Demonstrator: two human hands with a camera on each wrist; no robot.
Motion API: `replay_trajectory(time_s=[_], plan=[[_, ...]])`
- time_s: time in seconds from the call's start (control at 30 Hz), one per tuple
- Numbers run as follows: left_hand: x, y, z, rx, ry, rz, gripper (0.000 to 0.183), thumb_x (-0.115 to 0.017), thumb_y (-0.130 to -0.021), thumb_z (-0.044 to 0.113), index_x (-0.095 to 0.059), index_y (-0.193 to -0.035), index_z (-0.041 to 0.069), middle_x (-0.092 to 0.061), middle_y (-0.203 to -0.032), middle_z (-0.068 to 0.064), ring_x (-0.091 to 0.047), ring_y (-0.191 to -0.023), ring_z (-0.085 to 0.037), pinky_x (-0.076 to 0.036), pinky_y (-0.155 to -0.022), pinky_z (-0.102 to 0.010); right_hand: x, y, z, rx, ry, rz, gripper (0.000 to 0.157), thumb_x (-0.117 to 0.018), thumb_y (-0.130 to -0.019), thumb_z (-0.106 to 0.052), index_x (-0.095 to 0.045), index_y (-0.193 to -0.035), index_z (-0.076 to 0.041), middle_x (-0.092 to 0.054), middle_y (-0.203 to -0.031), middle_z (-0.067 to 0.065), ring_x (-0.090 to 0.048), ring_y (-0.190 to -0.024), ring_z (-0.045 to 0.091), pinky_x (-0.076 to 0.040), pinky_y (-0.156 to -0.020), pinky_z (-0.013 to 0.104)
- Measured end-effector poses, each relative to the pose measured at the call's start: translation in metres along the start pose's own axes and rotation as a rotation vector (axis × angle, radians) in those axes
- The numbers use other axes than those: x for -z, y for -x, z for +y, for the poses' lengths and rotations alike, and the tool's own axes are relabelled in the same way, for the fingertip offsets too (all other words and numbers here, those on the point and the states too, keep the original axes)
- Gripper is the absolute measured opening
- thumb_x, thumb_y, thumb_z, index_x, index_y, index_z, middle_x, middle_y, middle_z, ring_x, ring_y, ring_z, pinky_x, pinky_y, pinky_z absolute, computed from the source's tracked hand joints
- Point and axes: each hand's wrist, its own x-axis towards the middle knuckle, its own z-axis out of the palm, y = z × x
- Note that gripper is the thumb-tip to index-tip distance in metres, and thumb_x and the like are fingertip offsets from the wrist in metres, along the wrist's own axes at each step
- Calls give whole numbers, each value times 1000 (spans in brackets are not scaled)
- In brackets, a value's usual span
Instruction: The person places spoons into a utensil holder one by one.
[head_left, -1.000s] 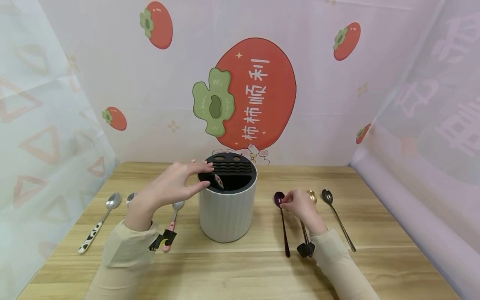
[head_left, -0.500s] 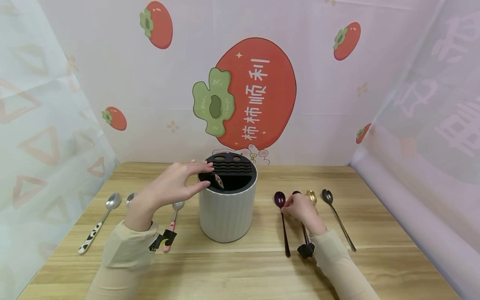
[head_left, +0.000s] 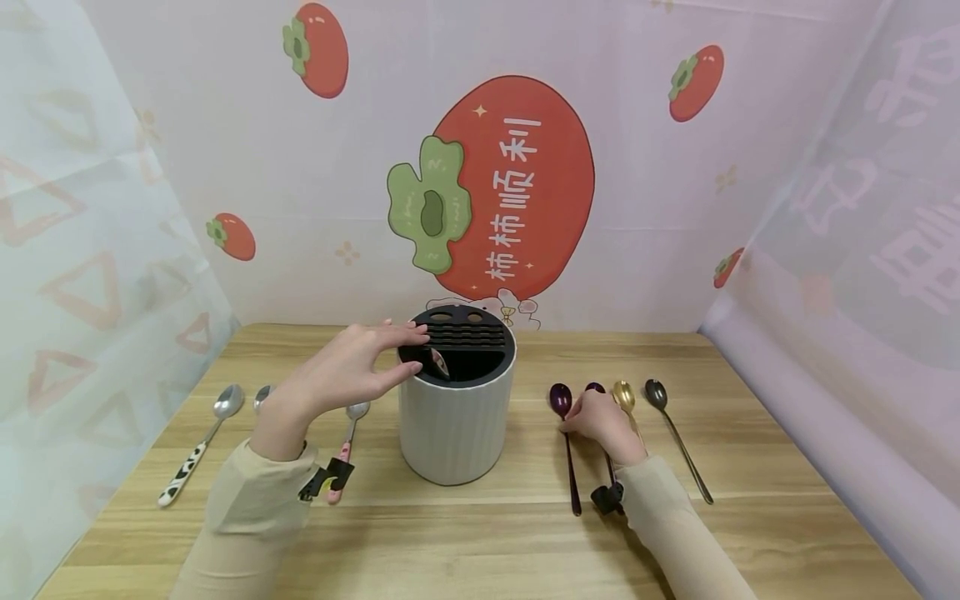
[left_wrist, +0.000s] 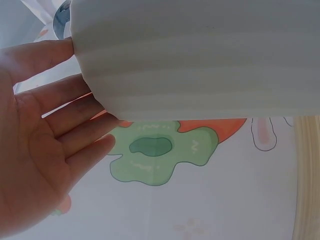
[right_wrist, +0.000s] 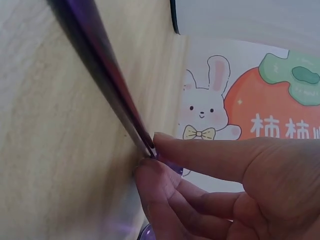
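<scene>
Thumb and forefinger of the right hand (head_left: 603, 423) pinch a purple spoon (head_left: 572, 475) at its neck, just below the bowl. In the right wrist view the spoon's handle (right_wrist: 102, 65) runs up from the fingertips, close over the wood. My left hand (head_left: 341, 371) touches the rim of a white ribbed utensil holder (head_left: 453, 433), thumb and fingers extended along its black top. The left wrist view has those fingers (left_wrist: 75, 112) nearly straight against the holder's edge. Inside the front opening a shiny spoon (head_left: 440, 364) leans; its lower part is hidden.
Right of the purple spoon lie another purple spoon (head_left: 595, 387), partly behind the hand, a gold spoon (head_left: 623, 394) and a dark grey spoon (head_left: 678, 437). On the left are a cow-patterned spoon (head_left: 183, 475), a pink-handled spoon (head_left: 345, 452) and a spoon (head_left: 262, 395) mostly covered by the arm.
My right hand has slid slightly down the purple spoon, from beside its bowl to its neck, uncovering the second purple spoon's bowl. The left hand and holder stay put.
</scene>
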Motion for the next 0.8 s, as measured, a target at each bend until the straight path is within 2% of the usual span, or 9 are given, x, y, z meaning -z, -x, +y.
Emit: replay_trajectory(time_s=[0.17,0.47,0.8], plan=[[0,-1,0,-6,2,3,37,-62,-91,27,-64,-124,10,-59,-132,-6,-51,-126,-35,-36,-107,-50,-1,-2,1,-35,-4,-19,15,-79,-74,-20,-72,-71,-7,-68,-65,2,-58,-62,14,-42,-56,25],[0,0,0,2,4,-2,38,-62,-91,29,-63,-124,11,-59,-132,-4,-50,-127,-32,-36,-108,-48,-1,-5,1,-55,29,-54,18,-77,-76,-23,-69,-68,-9,-67,-60,-1,-57,-59,14,-40,-56,26],[0,0,0,-11,0,4,38,-63,-90,28,-64,-123,10,-60,-131,-6,-50,-126,-32,-35,-108,-48,-3,-7,1,-83,-25,-90,14,-74,-78,-17,-68,-73,-5,-67,-61,1,-62,-58,15,-44,-56,25]])
